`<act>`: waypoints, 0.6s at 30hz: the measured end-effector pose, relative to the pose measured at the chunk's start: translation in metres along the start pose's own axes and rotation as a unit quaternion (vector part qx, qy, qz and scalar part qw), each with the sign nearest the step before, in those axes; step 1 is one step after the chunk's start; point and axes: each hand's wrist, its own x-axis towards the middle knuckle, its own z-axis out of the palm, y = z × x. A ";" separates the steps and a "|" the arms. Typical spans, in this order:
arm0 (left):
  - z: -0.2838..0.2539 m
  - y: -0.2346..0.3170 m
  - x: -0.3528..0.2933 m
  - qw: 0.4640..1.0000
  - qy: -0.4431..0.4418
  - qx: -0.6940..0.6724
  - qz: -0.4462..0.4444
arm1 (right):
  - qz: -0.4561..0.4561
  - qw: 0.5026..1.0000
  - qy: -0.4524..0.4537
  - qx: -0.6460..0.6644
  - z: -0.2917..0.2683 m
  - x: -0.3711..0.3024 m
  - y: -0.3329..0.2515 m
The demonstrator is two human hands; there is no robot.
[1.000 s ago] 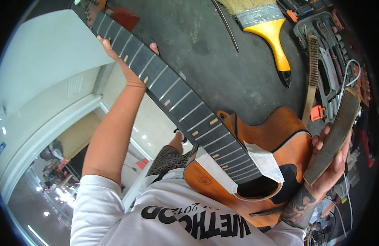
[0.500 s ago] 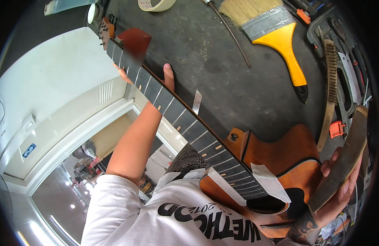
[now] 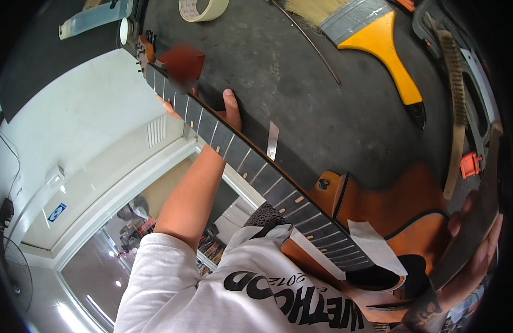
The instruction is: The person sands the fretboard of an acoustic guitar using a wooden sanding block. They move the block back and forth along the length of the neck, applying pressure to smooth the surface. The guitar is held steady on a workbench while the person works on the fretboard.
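An acoustic guitar with an orange-brown body [image 3: 401,194] lies across my lap and the bench edge, its fretted fingerboard [image 3: 251,161] running up to the left. White tape strips [image 3: 376,247] flank the fingerboard's lower end beside the sound hole. My left hand [image 3: 230,111] is wrapped around the neck from below, thumb showing on the far side and fingertips on the near side. Near the right rim, my right hand [image 3: 481,263] grips a long, flat brown block [image 3: 468,222], held over the guitar body and apart from the frets.
A dark red block [image 3: 182,64] sits by the neck near the headstock. On the dark bench lie a small metal strip [image 3: 273,140], a thin rod [image 3: 312,44], a wide yellow-handled brush [image 3: 378,44], a tape roll [image 3: 204,8] and a wire brush [image 3: 455,111]. A clear bottle [image 3: 98,19] lies far left.
The whole view has shifted, so most things sit lower or further right. My right hand and the brown block are nearer the right rim. The left hand keeps its hold on the neck.
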 end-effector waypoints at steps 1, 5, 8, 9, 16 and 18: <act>0.001 -0.003 -0.001 0.999 -0.034 0.006 -0.040 | 0.081 0.995 0.007 0.060 -0.001 -0.003 -0.003; 0.017 -0.003 -0.006 0.987 -0.031 -0.095 -0.124 | 0.231 0.953 0.056 0.189 -0.006 -0.007 -0.010; 0.013 -0.021 -0.001 0.993 0.047 -0.098 -0.039 | 0.187 0.958 0.063 0.210 0.007 0.013 -0.007; 0.011 -0.021 0.004 0.992 0.082 -0.096 0.021 | 0.182 0.956 0.071 0.217 0.006 0.014 -0.006; -0.093 0.025 0.056 0.978 0.032 -0.134 0.157 | 0.150 0.949 0.092 0.263 0.011 0.012 -0.004; -0.106 0.038 0.104 0.965 -0.117 -0.048 0.231 | 0.158 0.945 0.108 0.266 0.010 0.007 -0.011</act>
